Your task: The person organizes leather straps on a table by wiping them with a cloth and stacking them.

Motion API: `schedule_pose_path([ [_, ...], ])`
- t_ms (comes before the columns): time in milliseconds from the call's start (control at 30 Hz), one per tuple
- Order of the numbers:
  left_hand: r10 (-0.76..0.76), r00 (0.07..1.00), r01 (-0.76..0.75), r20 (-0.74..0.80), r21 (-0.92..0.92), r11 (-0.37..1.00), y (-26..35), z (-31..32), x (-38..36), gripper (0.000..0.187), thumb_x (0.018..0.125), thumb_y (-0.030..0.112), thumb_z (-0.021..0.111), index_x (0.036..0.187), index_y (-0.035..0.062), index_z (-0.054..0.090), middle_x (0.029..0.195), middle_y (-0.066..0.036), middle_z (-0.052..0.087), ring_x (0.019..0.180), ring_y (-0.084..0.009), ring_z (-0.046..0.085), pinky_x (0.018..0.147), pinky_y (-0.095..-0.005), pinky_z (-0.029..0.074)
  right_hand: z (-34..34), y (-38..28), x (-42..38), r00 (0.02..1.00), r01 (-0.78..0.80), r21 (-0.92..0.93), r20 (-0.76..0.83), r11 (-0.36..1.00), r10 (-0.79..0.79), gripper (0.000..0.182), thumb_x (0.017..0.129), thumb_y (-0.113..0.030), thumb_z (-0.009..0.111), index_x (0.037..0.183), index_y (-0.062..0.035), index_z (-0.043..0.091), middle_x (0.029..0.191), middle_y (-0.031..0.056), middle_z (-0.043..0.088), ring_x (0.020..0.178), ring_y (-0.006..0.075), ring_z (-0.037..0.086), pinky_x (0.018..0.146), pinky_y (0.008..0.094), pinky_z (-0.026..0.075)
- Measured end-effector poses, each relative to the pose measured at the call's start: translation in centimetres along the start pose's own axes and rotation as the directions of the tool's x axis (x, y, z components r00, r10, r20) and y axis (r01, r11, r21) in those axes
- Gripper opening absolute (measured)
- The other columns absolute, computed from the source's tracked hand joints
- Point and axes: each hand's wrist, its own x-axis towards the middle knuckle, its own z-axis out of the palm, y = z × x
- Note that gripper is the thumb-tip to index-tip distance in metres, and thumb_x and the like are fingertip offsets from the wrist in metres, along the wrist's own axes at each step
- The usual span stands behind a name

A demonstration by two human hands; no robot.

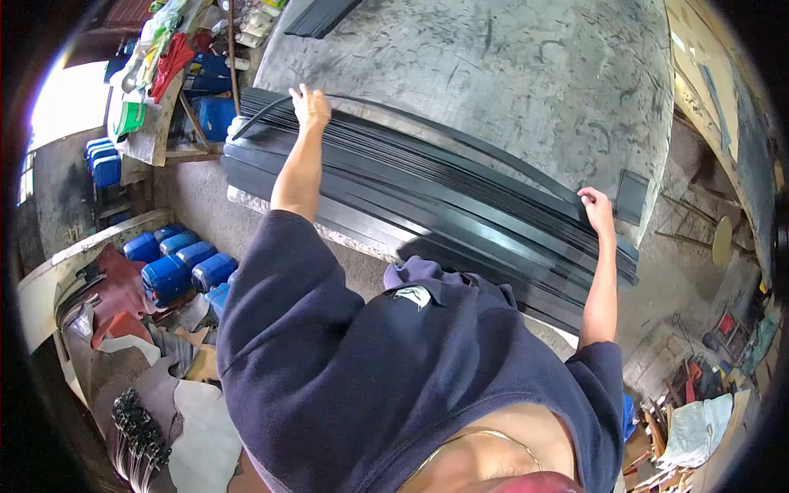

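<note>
A long, narrow black strip [460,131] arcs over the stack between my two hands. My left hand [311,107] holds it near its left end, some fingers raised, and the strip's short tail curves down to the left. Near the right end, my right hand [597,208] pinches the strip between thumb and fingers. Under it lies a thick stack of black strips [394,168], running along the near edge of the worktable [493,66]. Broader, shinier black strips [362,193] lie on the near side.
More black strips [320,16] lie at the table's far left, and a small dark rectangular piece [632,197] at its right edge. Blue jugs [168,275] and hide-like scraps [123,287] are at left. A cluttered pile [699,427] sits at lower right.
</note>
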Motion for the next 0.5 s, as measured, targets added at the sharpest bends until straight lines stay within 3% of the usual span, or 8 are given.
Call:
schedule_pose_path([
  [100, -0.035, 0.999, 0.033, -0.009, -0.156, 0.987, 0.6, -0.7, -2.4, 0.030, 0.083, 0.019, 0.058, 0.109, 0.0104, 0.069, 0.137, -0.020, 0.044, 0.136, -0.0380, 0.032, 0.104, -0.0553, 0.034, -2.0, 0.0, 1.3, 0.997, 0.012, -0.039, 0.083, 0.999, -0.009, 0.013, 0.085, -0.008, 0.059, 0.094, -0.0055, 0.068, 0.079, 0.0124, 0.066, 0.078, 0.0182, 0.063, 0.074, 0.0327, 0.048],
  [200, -0.113, 0.994, 0.113, 0.001, 0.062, 0.992, 0.6, -2.4, -3.1, 0.034, 0.078, 0.023, 0.060, 0.110, 0.0108, 0.067, 0.132, -0.018, 0.048, 0.127, -0.0320, 0.041, 0.091, -0.0481, 0.040, -1.3, 1.4, 1.9, 0.964, 0.010, -0.066, 0.266, 0.998, 0.008, 0.010, 0.084, -0.005, 0.061, 0.089, -0.0017, 0.069, 0.076, 0.0038, 0.065, 0.075, 0.0122, 0.058, 0.071, 0.0298, 0.046],
  [233, -0.147, 0.988, 0.150, -0.044, 0.084, 0.985, 0.6, -3.4, -3.2, 0.032, 0.078, 0.023, 0.060, 0.106, 0.0108, 0.068, 0.127, -0.019, 0.053, 0.122, -0.0319, 0.047, 0.089, -0.0471, 0.041, -0.6, 1.4, 1.6, 0.975, 0.046, -0.086, 0.222, 0.995, -0.026, 0.011, 0.085, -0.008, 0.062, 0.089, -0.0015, 0.069, 0.075, 0.0048, 0.066, 0.073, 0.0128, 0.058, 0.070, 0.0307, 0.047],
  [267, -0.171, 0.984, 0.175, -0.050, 0.081, 0.981, -0.1, -3.0, -2.8, 0.032, 0.078, 0.023, 0.060, 0.106, 0.0108, 0.068, 0.127, -0.019, 0.053, 0.122, -0.0319, 0.047, 0.089, -0.0471, 0.041, -0.5, 0.1, 0.9, 0.986, -0.001, -0.133, 0.162, 0.991, 0.022, 0.017, 0.085, -0.018, 0.063, 0.094, -0.0046, 0.068, 0.079, 0.0167, 0.067, 0.075, 0.0272, 0.064, 0.072, 0.0361, 0.049],
  [300, -0.276, 0.960, 0.277, 0.054, -0.016, 0.961, -0.7, -2.4, -2.0, 0.028, 0.078, 0.022, 0.060, 0.102, 0.0097, 0.068, 0.117, -0.018, 0.059, 0.112, -0.0319, 0.053, 0.087, -0.0460, 0.043, -0.4, -1.3, 0.0, 0.992, 0.005, -0.200, 0.122, 0.980, 0.020, 0.021, 0.087, -0.024, 0.064, 0.089, -0.0026, 0.064, 0.074, 0.0185, 0.063, 0.070, 0.0299, 0.063, 0.066, 0.0383, 0.047],
  [333, -0.363, 0.917, 0.382, 0.165, -0.104, 0.918, -1.5, -1.8, -1.3, 0.025, 0.078, 0.022, 0.060, 0.098, 0.0086, 0.068, 0.107, -0.017, 0.064, 0.102, -0.0319, 0.060, 0.086, -0.0449, 0.045, 0.0, -1.5, -0.6, 0.999, -0.013, -0.224, 0.048, 0.974, 0.025, 0.028, 0.088, -0.029, 0.064, 0.084, -0.0021, 0.060, 0.070, 0.0186, 0.060, 0.066, 0.0332, 0.060, 0.063, 0.0405, 0.046],
  [433, -0.465, 0.879, 0.476, 0.104, -0.224, 0.850, -2.8, -2.3, -0.1, 0.028, 0.077, 0.017, 0.059, 0.101, 0.0070, 0.067, 0.094, -0.019, 0.069, 0.088, -0.0372, 0.066, 0.084, -0.0438, 0.048, 1.2, -0.4, -2.5, 0.986, -0.021, -0.245, -0.165, 0.969, -0.020, 0.041, 0.087, -0.045, 0.065, 0.081, -0.0044, 0.061, 0.070, 0.0165, 0.064, 0.068, 0.0378, 0.062, 0.064, 0.0445, 0.048],
  [500, -0.358, 0.926, 0.313, -0.124, -0.279, 0.908, -2.8, -1.8, -0.1, 0.045, 0.075, 0.012, 0.059, 0.120, 0.0073, 0.058, 0.109, -0.020, 0.065, 0.117, -0.0361, 0.053, 0.094, -0.0440, 0.043, 1.5, 0.3, -2.8, 0.970, -0.161, -0.328, -0.224, 0.931, 0.089, 0.052, 0.081, -0.058, 0.065, 0.081, -0.0060, 0.062, 0.078, 0.0171, 0.067, 0.078, 0.0404, 0.063, 0.073, 0.0486, 0.047],
])
